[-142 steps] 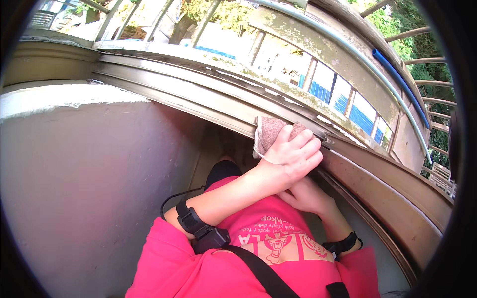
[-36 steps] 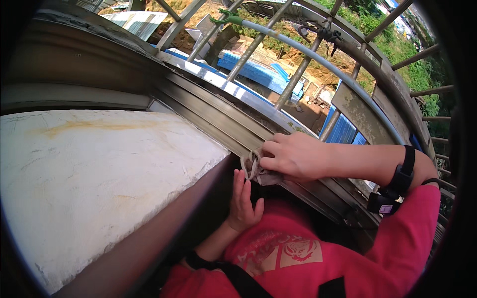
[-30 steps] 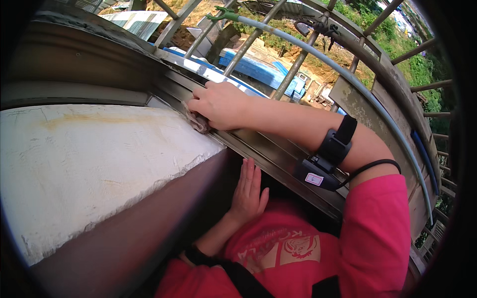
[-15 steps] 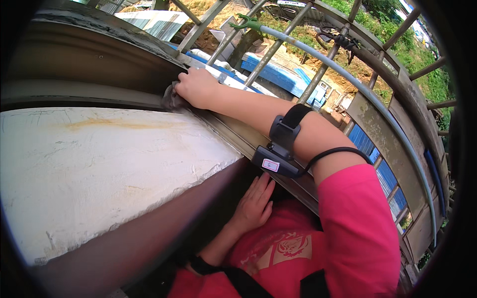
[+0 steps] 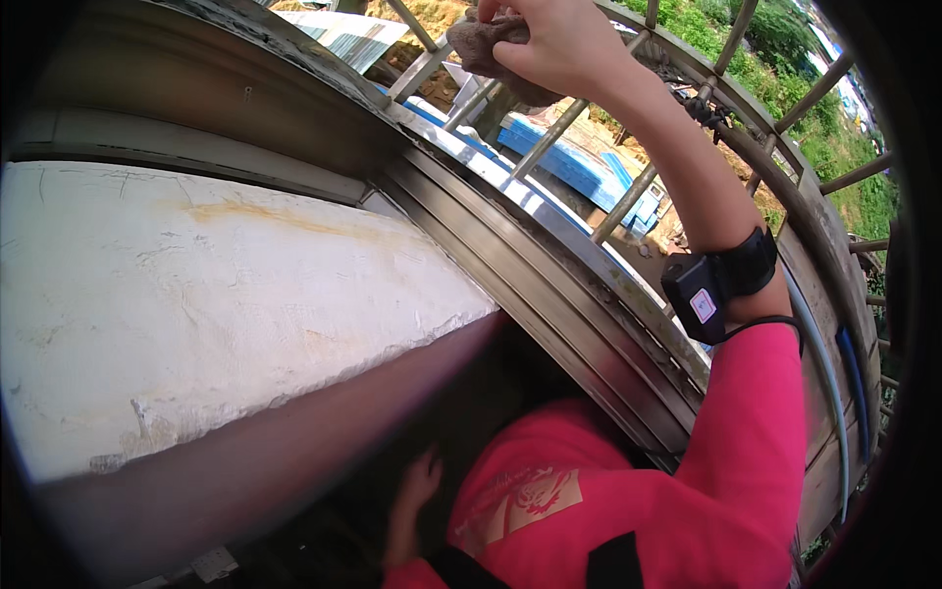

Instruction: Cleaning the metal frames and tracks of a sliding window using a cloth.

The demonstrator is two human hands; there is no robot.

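A crumpled grey-brown rag point(image 5: 479, 47) is in my right hand point(image 5: 564, 44), pinched between thumb and fingers. That hand is raised at the top of the view, above the window's metal track point(image 5: 530, 285) and in front of the outer bars. Low in the view, my left hand point(image 5: 422, 478) hangs in shadow beside my body, holding nothing I can see. Its fingers look loosely stretched, though dim. The ridged track runs diagonally from the sill's corner toward my right side.
A white sill point(image 5: 216, 304) with a rust stain and a chipped edge lies on the left. Curved metal bars point(image 5: 633, 201) cage the outside, with a grey hose point(image 5: 819, 363) along the right. Blue roofing point(image 5: 554, 157) lies beyond the bars.
My right hand has lifted the rag from the track's far corner, up and right toward the bars. My left hand has left the frame's inner edge and dropped lower, into shadow.
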